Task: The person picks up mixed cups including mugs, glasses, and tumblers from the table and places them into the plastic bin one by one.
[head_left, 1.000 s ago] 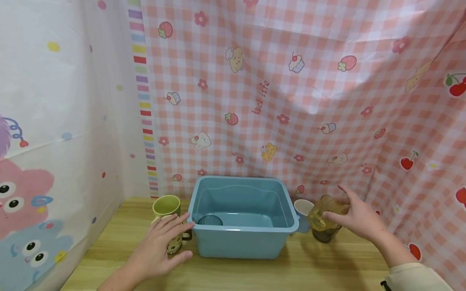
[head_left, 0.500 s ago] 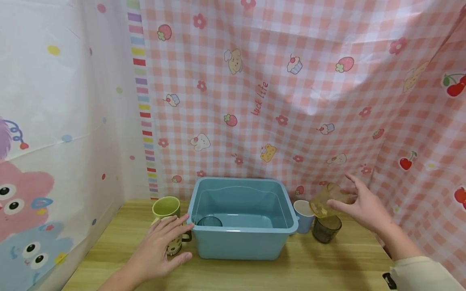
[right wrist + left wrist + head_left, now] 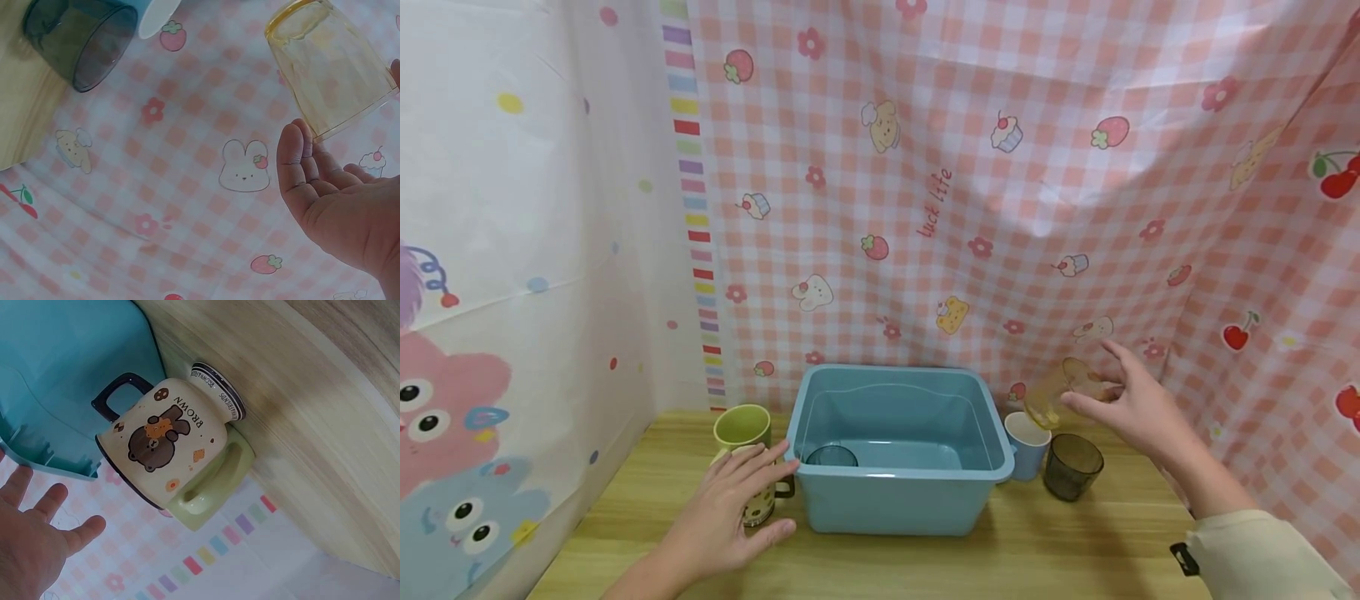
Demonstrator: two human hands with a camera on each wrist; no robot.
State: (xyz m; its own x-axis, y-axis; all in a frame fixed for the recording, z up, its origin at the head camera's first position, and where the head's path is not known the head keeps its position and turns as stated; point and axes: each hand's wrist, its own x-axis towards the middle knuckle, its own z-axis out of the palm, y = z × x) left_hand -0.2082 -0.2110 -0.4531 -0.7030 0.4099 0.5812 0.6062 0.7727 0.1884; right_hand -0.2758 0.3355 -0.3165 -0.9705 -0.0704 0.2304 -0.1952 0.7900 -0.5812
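In the head view my right hand (image 3: pixel 1142 417) pinches a clear amber drinking glass (image 3: pixel 1051 398) near its rim, between thumb and fingers. The glass is tilted in the air, over a blue cup with a white inside (image 3: pixel 1028 457) and a dark smoky glass (image 3: pixel 1073 477). My left hand (image 3: pixel 726 510) is spread, fingertips at the left rim of a light blue plastic tub (image 3: pixel 895 504). Beyond that hand stand a green mug (image 3: pixel 743 423) and a cream mug with a brown bear (image 3: pixel 169 437), which the hand partly hides in the head view.
A dark teal glass (image 3: pixel 832 456) lies inside the tub at its left front. All this is on a wooden table (image 3: pixel 1022 558). Pink checked cloth (image 3: pixel 925 275) hangs close behind, with a white cartoon sheet (image 3: pixel 580 250) along the left.
My right hand has lifted the amber glass out from the dark smoky glass and moved it up and slightly left. The left hand has stayed in place.
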